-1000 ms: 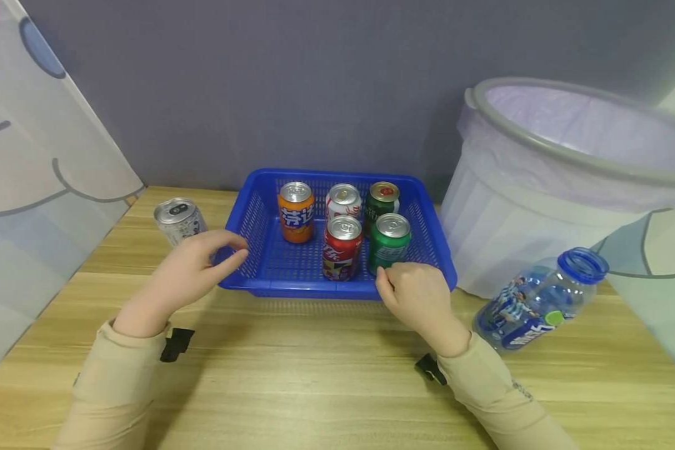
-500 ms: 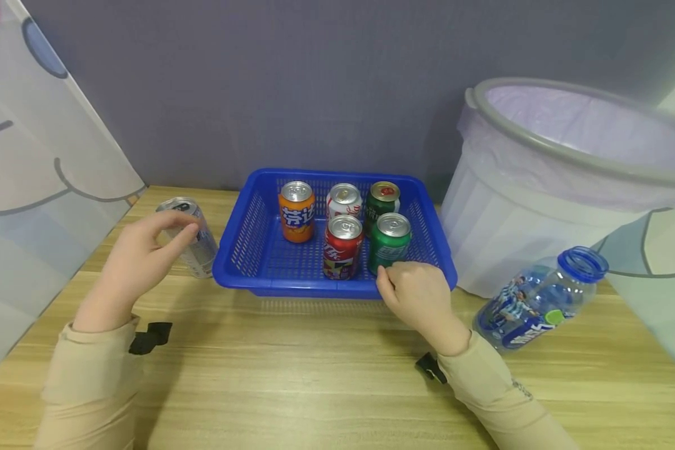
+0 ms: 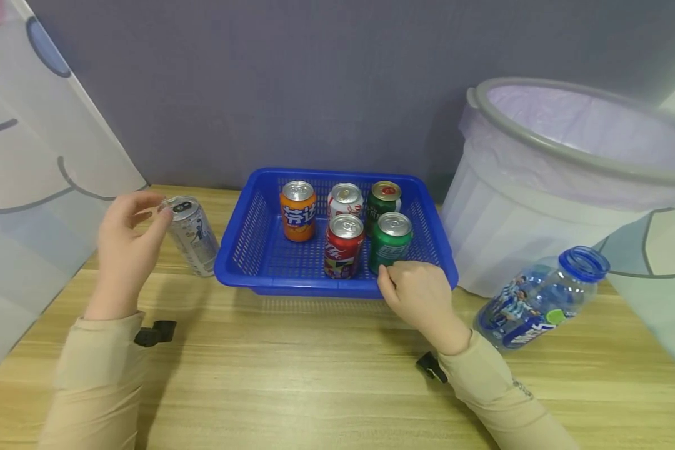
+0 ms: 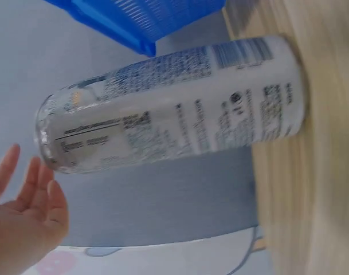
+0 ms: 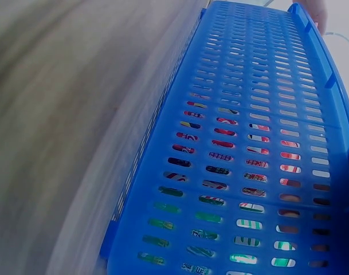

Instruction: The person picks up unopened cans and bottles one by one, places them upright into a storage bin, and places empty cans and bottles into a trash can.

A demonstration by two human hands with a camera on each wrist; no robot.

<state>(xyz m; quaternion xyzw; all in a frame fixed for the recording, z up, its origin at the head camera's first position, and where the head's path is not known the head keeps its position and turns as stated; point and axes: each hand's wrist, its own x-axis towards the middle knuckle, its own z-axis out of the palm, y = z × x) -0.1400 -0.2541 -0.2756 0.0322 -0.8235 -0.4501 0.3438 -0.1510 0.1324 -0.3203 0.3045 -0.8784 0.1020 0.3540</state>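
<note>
A tall silver-white drink can (image 3: 194, 237) stands left of the blue plastic basket (image 3: 292, 284). My left hand (image 3: 125, 250) is beside the can's top, thumb and fingers apart in a loose curve. In the left wrist view, the fingertips are right at the upper rim of the can (image 4: 174, 106). My right hand (image 3: 419, 300) grips the basket's front rim near its right corner. Through the slots of the basket wall (image 5: 220, 195), skin-coloured patches show inside, close to the cans; the right palm is hidden.
Inside the basket stand several cans: an orange can (image 3: 298, 215), a red can (image 3: 344, 250), a green can (image 3: 390, 244), a white one and a dark green one. A lined bin (image 3: 523, 219) and a tilted clear bottle (image 3: 534, 306) are at the right. A grey wall rises behind.
My left hand has left the basket's left side and moved left to the tall can's top. My right hand stays at the front rim.
</note>
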